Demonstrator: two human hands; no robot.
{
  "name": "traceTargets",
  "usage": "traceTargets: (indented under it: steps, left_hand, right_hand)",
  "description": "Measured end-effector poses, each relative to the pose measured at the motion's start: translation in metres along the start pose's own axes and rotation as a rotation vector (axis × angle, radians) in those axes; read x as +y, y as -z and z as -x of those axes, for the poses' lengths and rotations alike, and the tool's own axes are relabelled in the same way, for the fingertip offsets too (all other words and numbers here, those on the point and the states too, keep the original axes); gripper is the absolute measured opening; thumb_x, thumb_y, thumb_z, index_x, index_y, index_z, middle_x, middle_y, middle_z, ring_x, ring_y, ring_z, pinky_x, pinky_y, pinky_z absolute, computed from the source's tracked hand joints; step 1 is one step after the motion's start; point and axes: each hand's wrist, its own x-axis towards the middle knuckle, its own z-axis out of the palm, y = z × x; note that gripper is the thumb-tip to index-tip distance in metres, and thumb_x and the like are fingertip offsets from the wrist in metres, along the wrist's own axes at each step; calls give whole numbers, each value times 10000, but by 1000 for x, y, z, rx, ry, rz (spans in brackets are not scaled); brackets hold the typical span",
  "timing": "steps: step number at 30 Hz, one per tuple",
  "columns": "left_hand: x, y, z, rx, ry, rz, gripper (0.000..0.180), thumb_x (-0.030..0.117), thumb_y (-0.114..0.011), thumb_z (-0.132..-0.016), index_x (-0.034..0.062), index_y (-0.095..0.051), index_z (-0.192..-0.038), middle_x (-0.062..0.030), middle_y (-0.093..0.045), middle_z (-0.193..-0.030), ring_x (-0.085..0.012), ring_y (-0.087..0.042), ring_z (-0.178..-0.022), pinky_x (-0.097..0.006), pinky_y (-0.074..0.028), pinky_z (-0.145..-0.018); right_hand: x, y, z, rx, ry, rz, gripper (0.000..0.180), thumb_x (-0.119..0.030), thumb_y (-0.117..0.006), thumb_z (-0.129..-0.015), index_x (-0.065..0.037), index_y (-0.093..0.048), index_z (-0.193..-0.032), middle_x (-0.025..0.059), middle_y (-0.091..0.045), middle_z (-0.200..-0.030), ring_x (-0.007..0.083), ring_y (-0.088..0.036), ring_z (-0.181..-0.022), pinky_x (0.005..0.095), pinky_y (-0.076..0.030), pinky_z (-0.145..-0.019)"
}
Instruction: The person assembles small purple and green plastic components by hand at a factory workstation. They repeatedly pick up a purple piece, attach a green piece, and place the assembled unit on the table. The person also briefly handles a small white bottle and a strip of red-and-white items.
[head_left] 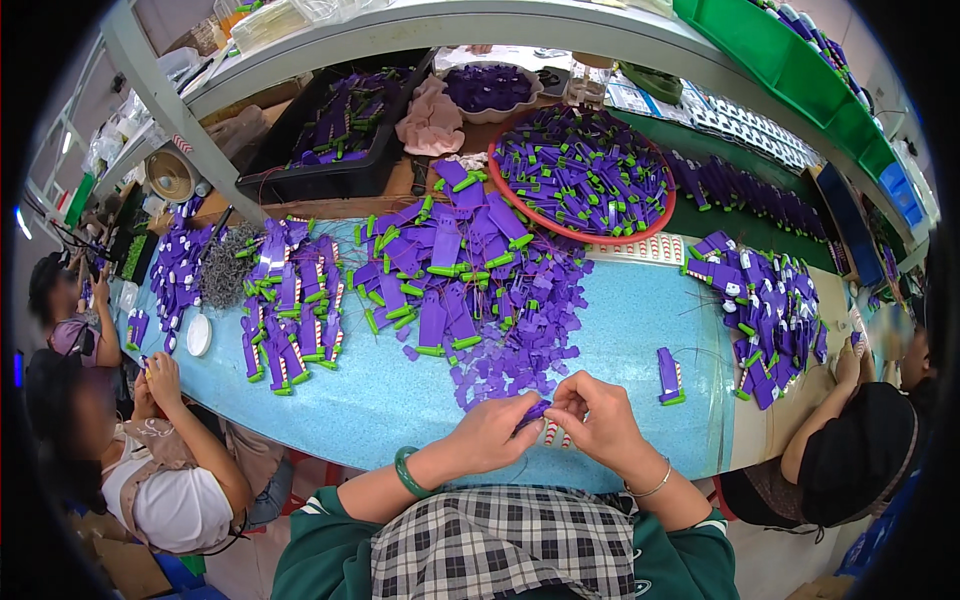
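Purple part at lower centre, two-handed fingertip work

Left hand (495, 432) pinches the small purple part (533, 412) between thumb and fingers. Right hand (598, 415) has thumb and index pressed together at the part's right end; too small to tell whether they grip the part itself or something thin on it. Part is mostly covered by fingers, so its exact face isn't readable.

Red-and-white striped stickers (551, 433) lie on the blue tabletop (640, 320), just below the fingertips. Lone striped piece with a green end (669, 377) sits at right of centre, well apart from the hands. Striped pieces are also heaped at left of centre (290, 300); unstriped green-ended pieces (437, 260) fill the middle, with loose purple bits (505, 365) spilling toward the hands. Red basin (600, 239) at upper centre is full of more purple and green.

My read: fine work on one part, probably fitting or sticker placement; can't confirm which. Next move calls for a steady left pinch and small, square right-hand adjustment. Risk: crooked seating, or fingers hiding the edge being aligned.
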Motion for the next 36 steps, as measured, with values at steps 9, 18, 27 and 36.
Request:
traceTargets:
  steps: [9, 18, 27, 36]
  left_hand:
    - [0, -3, 1, -71, 59, 31, 224, 232, -509, -921, 24, -560, -854, -106, -608, -629, -281, -619, -589, -383, -467, -562]
    - [8, 4, 1, 89, 303, 570, 252, 241, -461, -972, 34, -593, -915, -31, -606, -819, -122, -577, -736, -285, -459, -663]
    - [3, 19, -8, 369, 63, 368, 255, 198, -469, -972, 8, -639, -964, -47, -515, -914, -156, -519, -844, -278, -422, -780]
    - [4, -3, -15, 276, 80, 462, 173, 118, -520, -936, 3, -641, -980, -57, -542, -899, -143, -543, -816, -269, -442, -747]
  right_hand:
    - [9, -11, 3, -36, -35, -122, 154, -83, -703, -789, -7, -570, -805, 86, -583, -727, 169, -582, -563, 284, -462, -510]
    - [27, -31, -2, 59, -197, -717, 258, -70, -679, -796, -22, -540, -1008, 48, -569, -896, 117, -577, -817, 250, -476, -608]
    - [21, -12, -11, -63, -33, -174, 324, -54, -675, -766, -22, -545, -1061, 70, -611, -799, 193, -598, -796, 323, -484, -714]
    - [22, 0, 1, 29, 120, -8, 515, -170, -769, -718, -17, -563, -1165, 125, -631, -996, 244, -616, -909, 358, -482, -820]
